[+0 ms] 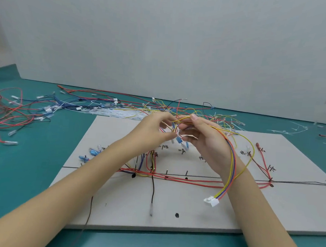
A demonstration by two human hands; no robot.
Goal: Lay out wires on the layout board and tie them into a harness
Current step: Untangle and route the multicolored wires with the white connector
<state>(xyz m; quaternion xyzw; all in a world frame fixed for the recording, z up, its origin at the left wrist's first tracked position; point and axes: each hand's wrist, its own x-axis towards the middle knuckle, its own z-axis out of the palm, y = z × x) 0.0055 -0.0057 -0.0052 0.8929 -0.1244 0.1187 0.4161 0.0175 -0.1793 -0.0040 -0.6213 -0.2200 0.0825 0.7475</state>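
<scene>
From the head view, your left hand [156, 130] is raised above the layout board [286, 207], its fingers curled in a pinching grip on the blue-sleeved terminals [179, 139] at the end of a wire bundle [230, 162]; your right hand [205, 141] faces it, just beside it, thumb and forefinger pinching the yellow and red strands of the same bundle near the top; that bundle, yellow, red and blue, loops down past your right wrist and ends in a white connector [211, 200] hanging just over the board; the board lies flat on the teal surface [21, 172], marked with a dark horizontal line and handwritten labels, with small pegs standing along it; red wires [193, 181] already run along that line, with yellow, blue and dark strands bent upward near the left pegs; a dark wire [152, 189] drops toward the board's near edge; two blue terminals [91, 152] rest at the board's left edge; behind the board, a loose heap of wires [102, 104] and a sheaf of white cable ties [120, 114] lie on the surface; more red wires [6, 117] sprawl at far left; cut tie scraps [291, 130] lie at far right.
</scene>
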